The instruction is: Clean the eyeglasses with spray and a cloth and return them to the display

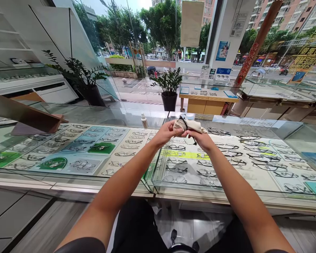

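Over the glass display counter [226, 189] I hold a pair of black-framed glasses [189, 135] wrapped partly in a beige cleaning cloth [192, 125]. My left hand [166, 133] is closed on the cloth at the left side of the frame. My right hand [201, 139] is closed on the glasses from the right, with the cloth draped over its fingers. Both hands touch each other above the middle of the counter.
A small white spray bottle [144, 120] stands on the counter just left of my hands. Rows of glasses [176, 168] lie under the glass. Two potted plants [169, 88] stand behind, near the shop window. A wooden ledge [23, 114] juts in from the left.
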### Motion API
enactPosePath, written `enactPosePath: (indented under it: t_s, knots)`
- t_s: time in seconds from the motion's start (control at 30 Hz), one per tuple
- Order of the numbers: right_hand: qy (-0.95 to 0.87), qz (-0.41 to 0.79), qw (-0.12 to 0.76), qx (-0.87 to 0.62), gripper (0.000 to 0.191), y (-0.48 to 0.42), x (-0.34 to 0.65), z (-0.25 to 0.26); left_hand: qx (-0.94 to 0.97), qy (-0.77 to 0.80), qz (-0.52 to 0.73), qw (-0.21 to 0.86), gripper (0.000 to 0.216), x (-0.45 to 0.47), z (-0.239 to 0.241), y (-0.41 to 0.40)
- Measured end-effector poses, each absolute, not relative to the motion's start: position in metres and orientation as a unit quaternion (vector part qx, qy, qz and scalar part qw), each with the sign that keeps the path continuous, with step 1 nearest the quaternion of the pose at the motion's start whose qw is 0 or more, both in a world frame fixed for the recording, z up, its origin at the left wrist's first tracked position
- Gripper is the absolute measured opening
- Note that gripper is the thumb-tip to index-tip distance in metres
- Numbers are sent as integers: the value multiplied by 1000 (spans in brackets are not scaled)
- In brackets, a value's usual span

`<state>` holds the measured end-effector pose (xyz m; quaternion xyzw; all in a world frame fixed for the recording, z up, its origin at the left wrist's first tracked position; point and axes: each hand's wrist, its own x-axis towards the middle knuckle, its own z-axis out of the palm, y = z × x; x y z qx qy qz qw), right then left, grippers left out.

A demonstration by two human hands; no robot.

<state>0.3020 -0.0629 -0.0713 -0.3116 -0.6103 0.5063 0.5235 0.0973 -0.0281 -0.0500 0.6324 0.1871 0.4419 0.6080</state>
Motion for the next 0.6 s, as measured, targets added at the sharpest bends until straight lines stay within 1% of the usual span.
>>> enactPosePath:
  t_s: [0.2,0.3,0.43,0.53,0.6]
  knots:
    - [-664,480,484,-307,37,-77,287,-65,579,243,531,568,62,111,-54,-36]
    - [-647,497,492,-305,40,-75,285,-68,554,252,531,590,65,109,-55,-31]
    - [-618,519,504,-306,41,-67,296,-69,522,240,544,612,62,102,-55,-23]
    - [-604,486,548,-316,39,-66,307,-61,509,255,561,601,59,100,-55,-21]
    - [-590,452,590,-316,37,-65,312,-56,533,263,542,594,59,102,-57,-22]
